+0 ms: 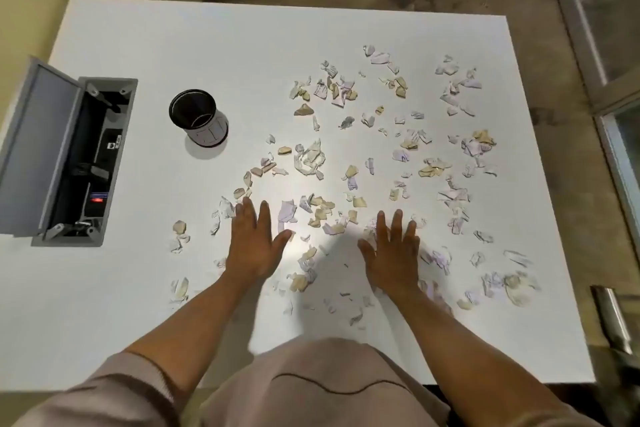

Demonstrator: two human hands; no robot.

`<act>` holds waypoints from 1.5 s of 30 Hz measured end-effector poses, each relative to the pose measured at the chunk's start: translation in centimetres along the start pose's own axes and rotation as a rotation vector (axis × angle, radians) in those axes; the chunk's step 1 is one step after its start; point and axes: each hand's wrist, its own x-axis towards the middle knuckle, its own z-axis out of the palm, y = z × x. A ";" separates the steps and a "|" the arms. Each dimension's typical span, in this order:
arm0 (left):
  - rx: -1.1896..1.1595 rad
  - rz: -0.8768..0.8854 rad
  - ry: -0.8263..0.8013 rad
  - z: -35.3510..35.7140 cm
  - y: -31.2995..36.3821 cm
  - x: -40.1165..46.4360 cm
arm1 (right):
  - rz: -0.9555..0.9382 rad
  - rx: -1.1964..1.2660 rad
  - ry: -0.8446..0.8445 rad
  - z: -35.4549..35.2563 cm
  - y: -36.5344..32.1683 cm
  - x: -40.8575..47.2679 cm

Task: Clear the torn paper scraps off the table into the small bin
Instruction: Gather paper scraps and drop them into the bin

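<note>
Right hand (394, 253) hides some scraps (310, 159); nearer ones blur.

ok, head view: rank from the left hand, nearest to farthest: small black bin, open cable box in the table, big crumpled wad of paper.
From the left hand:
1. Big crumpled wad, ahead of the hand and slightly right, mid-table.
2. Small black bin, ahead and left, upright.
3. Open cable box, far left, set into the table, lid raised.
</note>
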 end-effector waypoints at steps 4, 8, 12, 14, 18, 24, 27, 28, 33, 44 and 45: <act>-0.073 -0.062 -0.061 0.8 1.8 0.5 | -0.012 0.022 -0.009 0.0 -2.0 0.4; -0.059 0.079 -0.096 1.8 3.2 0.9 | -0.100 0.054 -0.038 -0.2 -3.5 0.3; -0.025 0.209 -0.064 2.0 4.2 1.3 | -0.152 0.107 -0.049 -0.6 -4.1 0.3; 0.029 0.247 0.007 1.6 4.1 1.9 | -0.150 0.109 -0.024 -1.1 -4.1 1.0; 0.140 0.292 -0.033 1.3 4.5 3.4 | -0.244 0.043 -0.074 -1.9 -4.5 2.7; 0.238 0.396 -0.114 1.9 5.4 2.7 | -0.404 -0.023 -0.047 -1.1 -4.1 1.9; 0.157 0.425 -0.078 2.6 4.5 1.8 | -0.424 0.021 0.037 -0.6 -3.3 0.9; 0.132 0.455 -0.052 2.8 4.2 1.6 | -0.430 0.038 0.045 -0.5 -3.1 0.7; 0.099 0.576 0.107 2.9 4.0 0.5 | -0.463 0.042 0.155 -0.7 -1.8 -0.5; 0.183 0.042 -0.068 2.3 7.9 -2.1 | -0.192 -0.050 -0.100 -2.5 -3.0 -1.0; 0.198 0.045 -0.062 2.7 8.0 -2.1 | -0.211 -0.033 -0.090 -2.4 -3.2 -1.2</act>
